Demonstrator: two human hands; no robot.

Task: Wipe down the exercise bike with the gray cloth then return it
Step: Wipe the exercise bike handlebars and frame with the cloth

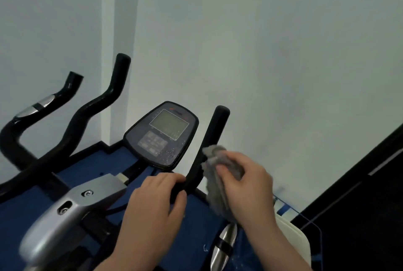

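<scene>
Hands at an exercise bike's handlebar (209, 146).
Left hand (156, 203) grips the bar; beside it, right hand (246, 181) clutches a gray cloth (214, 185).

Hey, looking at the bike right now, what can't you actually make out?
Head view only:
- Console screen and button labels: too blurred to read.
- Handlebar under the left hand: covered by the fingers.
- Gray cloth: partly hidden by the right hand.
- Seat and pedals: cut off by the bottom edge.
</scene>
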